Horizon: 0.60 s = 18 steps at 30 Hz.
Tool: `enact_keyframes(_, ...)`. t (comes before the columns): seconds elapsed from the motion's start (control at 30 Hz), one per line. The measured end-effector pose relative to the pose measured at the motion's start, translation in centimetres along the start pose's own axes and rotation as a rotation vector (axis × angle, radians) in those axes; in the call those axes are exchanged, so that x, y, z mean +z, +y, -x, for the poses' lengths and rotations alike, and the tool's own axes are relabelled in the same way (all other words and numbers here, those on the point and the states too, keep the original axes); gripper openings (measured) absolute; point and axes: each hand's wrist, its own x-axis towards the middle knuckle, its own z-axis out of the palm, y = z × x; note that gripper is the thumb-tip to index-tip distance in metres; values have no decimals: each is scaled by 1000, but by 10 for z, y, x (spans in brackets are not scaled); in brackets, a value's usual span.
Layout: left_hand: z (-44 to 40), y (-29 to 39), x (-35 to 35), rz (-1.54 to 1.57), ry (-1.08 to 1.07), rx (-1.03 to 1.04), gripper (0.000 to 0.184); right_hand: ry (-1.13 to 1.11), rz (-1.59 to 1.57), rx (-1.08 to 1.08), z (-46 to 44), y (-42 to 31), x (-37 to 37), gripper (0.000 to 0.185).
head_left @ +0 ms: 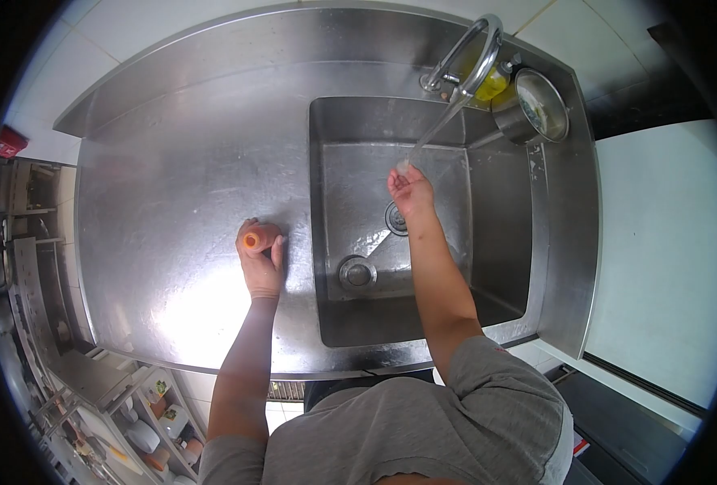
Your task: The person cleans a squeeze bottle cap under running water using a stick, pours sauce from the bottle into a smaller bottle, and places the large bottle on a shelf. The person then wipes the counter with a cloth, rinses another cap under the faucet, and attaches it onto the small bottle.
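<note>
My left hand [260,263] is closed around a reddish-orange, bottle-like container [266,235] on the steel counter, left of the sink. A bright orange round end faces up; I cannot tell whether it is an opening. Over the sink basin [350,186], my right hand [412,191] pinches a small whitish, translucent piece [403,166], too small to name. Water runs from the curved faucet [488,48] in a thin stream [435,129] down to the fingertips of that hand.
Two drains, one a round strainer [358,272], sit in the basin floor. A metal pot [532,109] and a yellow liquid bottle [494,83] stand at the back right corner. The steel counter [156,186] extends left. Shelves with containers [160,416] are at lower left.
</note>
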Motion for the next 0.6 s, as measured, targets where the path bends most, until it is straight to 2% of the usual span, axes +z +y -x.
enact_keyframes(0.1,0,2,-1,-8,-6,-9,51,11,-29,8,4,-2,1,20)
enact_keyframes(0.2,0,9,-3,-8,3,-17,46,63,622,-421,15,15,1,22)
enact_keyframes(0.3,-3,14,-4,-3,38,-14,40,1,1638,-1357,44,29,-5,30)
enact_keyframes(0.4,-2,10,-6,-18,54,62,41,-193,1598,-953,81,45,16,34)
enact_keyframes(0.5,-2,2,-2,13,98,69,52,-604,1361,-907,136,55,67,34)
enact_keyframes(0.6,-1,-4,4,2,132,102,53,-1058,1414,-929,183,70,108,30)
